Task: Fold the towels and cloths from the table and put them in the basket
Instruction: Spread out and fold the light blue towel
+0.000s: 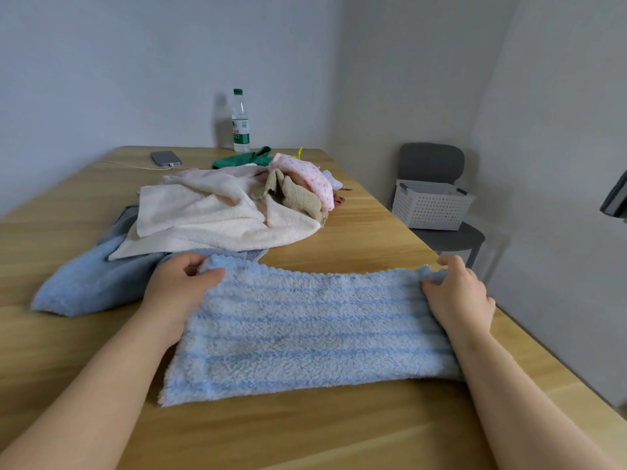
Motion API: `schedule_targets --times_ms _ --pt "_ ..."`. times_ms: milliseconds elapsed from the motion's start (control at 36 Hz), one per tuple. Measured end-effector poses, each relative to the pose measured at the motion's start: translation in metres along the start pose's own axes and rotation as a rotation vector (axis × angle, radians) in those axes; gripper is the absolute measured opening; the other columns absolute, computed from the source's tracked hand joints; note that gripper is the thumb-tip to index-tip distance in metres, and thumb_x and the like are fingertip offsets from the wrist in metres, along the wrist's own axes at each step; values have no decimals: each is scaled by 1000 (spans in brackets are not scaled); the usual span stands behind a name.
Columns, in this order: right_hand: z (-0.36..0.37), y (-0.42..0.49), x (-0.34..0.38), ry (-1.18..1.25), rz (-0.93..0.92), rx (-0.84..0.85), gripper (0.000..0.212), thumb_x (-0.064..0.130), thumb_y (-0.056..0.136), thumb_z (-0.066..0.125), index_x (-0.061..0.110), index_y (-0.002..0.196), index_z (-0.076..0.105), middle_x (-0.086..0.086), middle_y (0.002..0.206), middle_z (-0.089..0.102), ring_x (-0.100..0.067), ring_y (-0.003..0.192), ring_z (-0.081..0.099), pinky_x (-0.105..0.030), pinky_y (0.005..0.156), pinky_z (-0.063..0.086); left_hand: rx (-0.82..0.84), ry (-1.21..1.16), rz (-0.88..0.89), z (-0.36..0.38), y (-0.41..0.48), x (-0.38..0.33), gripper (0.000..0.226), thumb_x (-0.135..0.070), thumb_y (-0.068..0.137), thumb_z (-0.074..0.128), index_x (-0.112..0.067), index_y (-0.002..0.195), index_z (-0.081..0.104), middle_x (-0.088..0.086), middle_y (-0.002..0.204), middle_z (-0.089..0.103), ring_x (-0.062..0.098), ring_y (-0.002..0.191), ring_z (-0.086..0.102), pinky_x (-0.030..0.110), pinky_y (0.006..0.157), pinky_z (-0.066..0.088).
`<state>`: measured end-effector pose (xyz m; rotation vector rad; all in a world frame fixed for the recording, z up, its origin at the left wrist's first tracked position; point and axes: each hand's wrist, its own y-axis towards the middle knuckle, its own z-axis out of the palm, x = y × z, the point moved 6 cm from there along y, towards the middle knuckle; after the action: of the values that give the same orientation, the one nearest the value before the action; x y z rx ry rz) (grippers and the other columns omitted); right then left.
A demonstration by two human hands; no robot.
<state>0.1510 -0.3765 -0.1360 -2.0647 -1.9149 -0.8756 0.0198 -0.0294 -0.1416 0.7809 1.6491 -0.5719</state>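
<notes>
Striped blue towel (315,327) flat on table (373,232) front, left hand (179,286) and right hand (458,293) each pinching a far corner. Risk: uneven pull skews fold, fluffy pile slips from fingers. Unfolded pile (220,212) just behind could snag. Basket (431,205) on chair (451,239), well apart; carry may undo fold.

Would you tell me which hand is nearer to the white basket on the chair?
Right. The right hand grips the striped towel at its right corner, nearest the basket; the left hand holds the left corner, farther across the table.
</notes>
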Motion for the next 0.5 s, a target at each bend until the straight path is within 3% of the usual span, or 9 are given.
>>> schedule_targets --times_ms 111,222,333,417,500 --pt "-3 -2 1 -42 -14 -72 47 25 90 53 21 135 43 -11 135 46 -35 123 37 -44 101 28 -3 -69 -21 2 -1 2 12 -19 89 61 -17 78 56 3 79 56 18 74 53 27 62 42" --pt "-9 -6 9 -44 -82 -131 47 22 88 56 20 134 45 -8 139 41 -33 127 31 -42 104 22 -85 -22 1 -5 2 -1 21 -20 86 67 -9 103 61 9 101 61 24 94 57 39 84 47" --pt "-17 -23 41 37 -316 -200 34 18 87 61 17 121 60 -4 128 55 -30 123 40 -38 97 26 -65 -73 158 0 -7 -31 14 -9 83 68 -18 83 58 1 89 63 16 85 56 24 69 44" --pt "-16 -46 87 175 -547 -82 24 21 86 64 20 110 64 5 118 61 -23 117 46 -29 88 26 30 -104 282 13 -21 -55 26 -1 79 70 -25 78 57 -2 82 61 11 75 56 16 64 45" --pt "-5 -69 129 282 -656 213 51 31 82 67 28 130 50 13 130 51 -12 125 35 -28 97 26 123 -102 370 25 -35 -70 35 2 74 73 -27 83 55 -2 87 59 7 73 58 13 65 47"
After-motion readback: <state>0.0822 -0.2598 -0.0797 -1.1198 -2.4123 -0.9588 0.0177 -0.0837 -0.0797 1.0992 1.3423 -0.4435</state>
